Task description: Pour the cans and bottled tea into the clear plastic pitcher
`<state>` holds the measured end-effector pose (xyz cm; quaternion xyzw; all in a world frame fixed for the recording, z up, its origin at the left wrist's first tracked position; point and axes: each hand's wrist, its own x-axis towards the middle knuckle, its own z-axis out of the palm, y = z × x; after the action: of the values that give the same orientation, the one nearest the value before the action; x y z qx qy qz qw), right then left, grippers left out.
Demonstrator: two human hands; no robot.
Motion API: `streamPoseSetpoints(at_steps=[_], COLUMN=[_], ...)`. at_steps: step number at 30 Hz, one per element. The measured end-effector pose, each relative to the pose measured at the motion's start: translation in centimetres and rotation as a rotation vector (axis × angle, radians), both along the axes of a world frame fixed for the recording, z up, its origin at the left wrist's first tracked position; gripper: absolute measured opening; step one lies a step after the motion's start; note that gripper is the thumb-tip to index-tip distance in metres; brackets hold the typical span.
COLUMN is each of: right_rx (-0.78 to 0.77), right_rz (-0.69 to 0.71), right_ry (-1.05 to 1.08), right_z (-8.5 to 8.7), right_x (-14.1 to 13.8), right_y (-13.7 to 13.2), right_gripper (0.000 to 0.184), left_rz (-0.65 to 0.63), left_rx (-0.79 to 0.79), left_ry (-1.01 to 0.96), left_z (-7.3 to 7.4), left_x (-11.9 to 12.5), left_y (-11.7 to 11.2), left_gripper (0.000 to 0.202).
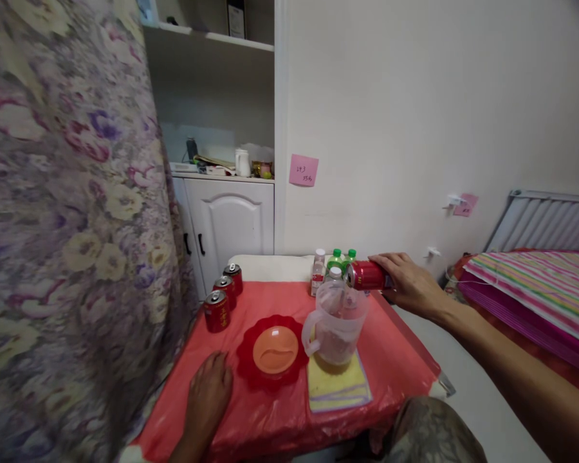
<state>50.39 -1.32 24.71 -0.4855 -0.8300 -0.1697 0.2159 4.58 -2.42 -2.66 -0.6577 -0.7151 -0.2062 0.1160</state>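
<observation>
My right hand point(408, 283) is closed round a red drink can point(369, 275). It lies on its side in the air, its top end over the rim of a translucent plastic pitcher point(340, 337). Whether liquid flows from it I cannot tell. The pitcher stands on a folded yellow cloth point(338, 389), handle to the left. Palm down on the red table cover, my left hand point(210, 382) rests with nothing in it. Beside it is a scalloped red plate point(246, 368) with an orange centre. Three more red cans point(217, 313) stand in a row at the table's left edge.
Behind the pitcher stand a clear bottle with a red label point(317, 280), two green-capped bottles point(336, 259) and a white-capped bottle point(335, 274). A floral curtain point(77, 225) hangs on the left. A white cabinet point(231, 218) stands behind, a bed point(540, 283) at right.
</observation>
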Motion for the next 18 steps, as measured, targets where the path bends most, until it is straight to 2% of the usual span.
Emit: streamPoseSetpoints(at_steps=[18], right_rx=[0.017], right_rz=[0.02], right_ry=[-0.024], right_z=[0.4], right_x=[0.22], right_y=[0.33], right_gripper=[0.062], left_rz=[-0.002], left_rx=[0.012], left_ry=[0.007], left_z=[0.06], left_x=[0.05], left_y=[0.0], left_gripper=[0.043])
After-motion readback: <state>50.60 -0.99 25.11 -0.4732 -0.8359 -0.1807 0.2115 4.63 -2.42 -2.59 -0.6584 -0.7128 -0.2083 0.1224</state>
